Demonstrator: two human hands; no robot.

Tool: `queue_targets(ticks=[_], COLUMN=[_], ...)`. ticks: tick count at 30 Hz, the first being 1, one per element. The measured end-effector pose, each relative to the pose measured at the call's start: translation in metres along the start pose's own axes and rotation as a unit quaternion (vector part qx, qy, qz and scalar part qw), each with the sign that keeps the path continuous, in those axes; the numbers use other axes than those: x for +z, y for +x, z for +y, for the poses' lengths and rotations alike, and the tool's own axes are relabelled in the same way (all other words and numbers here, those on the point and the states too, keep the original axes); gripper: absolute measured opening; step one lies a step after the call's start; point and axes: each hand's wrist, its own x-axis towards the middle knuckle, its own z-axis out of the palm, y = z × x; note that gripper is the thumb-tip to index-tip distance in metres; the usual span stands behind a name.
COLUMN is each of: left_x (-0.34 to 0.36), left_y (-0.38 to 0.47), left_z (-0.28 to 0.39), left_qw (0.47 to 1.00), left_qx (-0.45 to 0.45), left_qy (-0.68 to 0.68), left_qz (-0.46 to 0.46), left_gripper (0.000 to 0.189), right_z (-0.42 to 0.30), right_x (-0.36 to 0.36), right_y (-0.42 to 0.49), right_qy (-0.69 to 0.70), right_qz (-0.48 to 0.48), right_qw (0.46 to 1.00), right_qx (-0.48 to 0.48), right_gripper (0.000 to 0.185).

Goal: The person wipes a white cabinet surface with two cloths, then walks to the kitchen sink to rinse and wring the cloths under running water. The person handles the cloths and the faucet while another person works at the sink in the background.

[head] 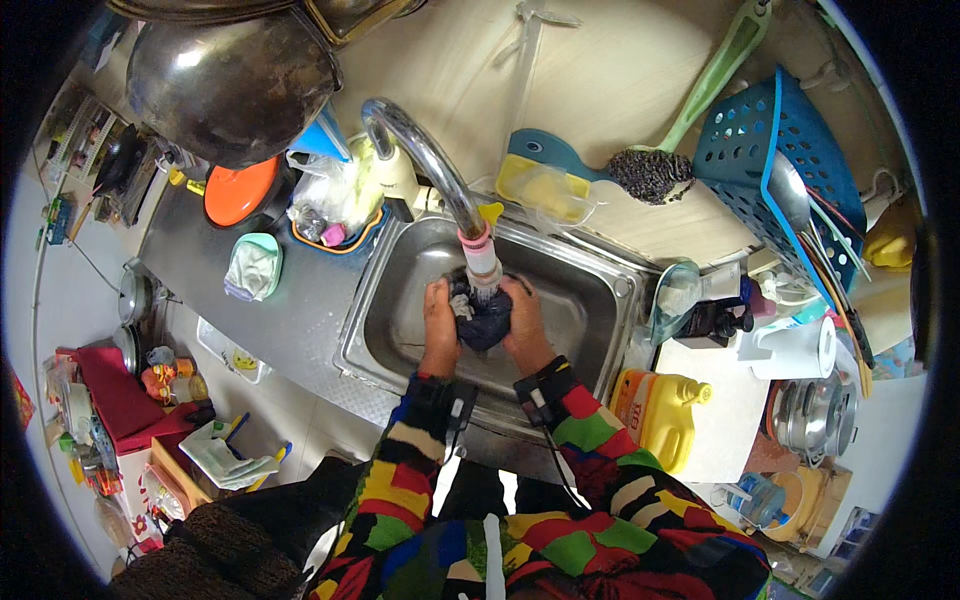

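A dark, bunched wet cloth (484,328) is held between both my hands over the stainless steel sink (577,330). My left hand (439,319) grips its left side, where a small pale patch shows in the folds. On the opposite side, my right hand (525,319) presses against the cloth with the fingers partly hidden behind it. Right above is the chrome faucet (435,161), its pink-and-white spray nozzle (481,259) pouring water onto the cloth.
Left of the sink stand a basket with plastic bags (330,202), a green dish with a cloth (255,266) and an orange-lidded pot (240,193). A yellow jug (656,416) and dark pump bottle (712,322) are at right. A blue utensil holder (780,172) hangs on the wall.
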Motion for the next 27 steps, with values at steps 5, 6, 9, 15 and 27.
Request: queue_targets(ticks=[5,6,9,15,27], left_x=[-0.014,-0.011,0.004,0.019,0.019], left_y=[-0.014,-0.017,-0.023,-0.003,0.008], left_z=[0.021,0.021,0.008,-0.015,-0.021], left_qw=[0.93,0.954,0.971,0.91,0.971], left_qx=[-0.25,-0.207,0.067,0.167,-0.013], left_qy=[-0.227,-0.166,0.22,0.379,0.237], left_qz=[-0.149,-0.139,-0.072,0.008,0.017], left_gripper=[0.05,0.049,0.026,0.024,0.032], right_z=[-0.022,-0.024,-0.018,0.027,0.012], right_x=[-0.018,-0.023,-0.036,-0.059,-0.038], right_y=[0.001,0.003,0.007,0.021,0.004], right_qy=[-0.223,-0.297,-0.163,-0.551,-0.015], right_qz=[-0.038,-0.038,-0.071,-0.165,0.044], right_qw=[0.973,0.948,0.983,0.805,0.987], right_qx=[0.05,0.108,0.052,-0.143,0.151], right_gripper=[0.042,0.045,0.048,0.064,0.034])
